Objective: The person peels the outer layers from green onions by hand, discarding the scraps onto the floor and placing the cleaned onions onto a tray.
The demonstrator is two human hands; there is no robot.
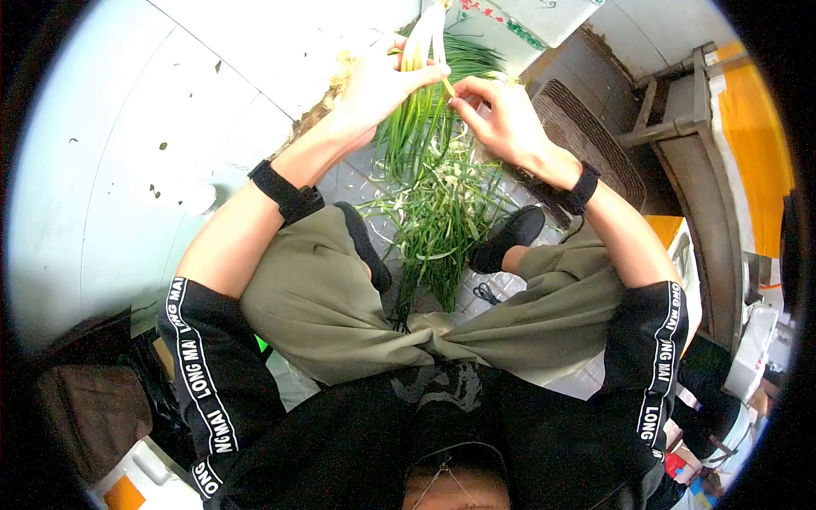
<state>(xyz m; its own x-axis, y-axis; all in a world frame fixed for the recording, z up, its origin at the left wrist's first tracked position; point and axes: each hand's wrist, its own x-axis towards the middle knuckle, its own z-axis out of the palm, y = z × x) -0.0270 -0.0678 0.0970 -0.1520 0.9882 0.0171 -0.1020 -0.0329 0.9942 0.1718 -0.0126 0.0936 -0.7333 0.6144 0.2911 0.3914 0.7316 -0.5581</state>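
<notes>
While I sit low with my knees spread, the scallions (422, 53) are up in front of me, white stalks pointing away and green leaves hanging down towards the floor (355, 180). My left hand (374, 89) is wrapped tight around the stalks, thumb pressed across them. My right hand (503, 121) is just beside it, thumb and forefinger pinched shut on what looks like a single thin leaf of the same bunch, though it is too small to be sure. The two hands are close but not touching. Straight below the bunch, a loose heap of green trimmings (442, 217) lies on the tiled floor between my black shoes, the left shoe (367, 248) and the right shoe (512, 234) each at an edge of it. I have a black wristband (285, 191) on each arm. Beyond the hands is a white foam box (531, 19) with more greens against it. A dark ridged mat (588, 136) lies to my right, a metal frame (680, 127) past it, and a large white curved surface (127, 136) fills my left.
</notes>
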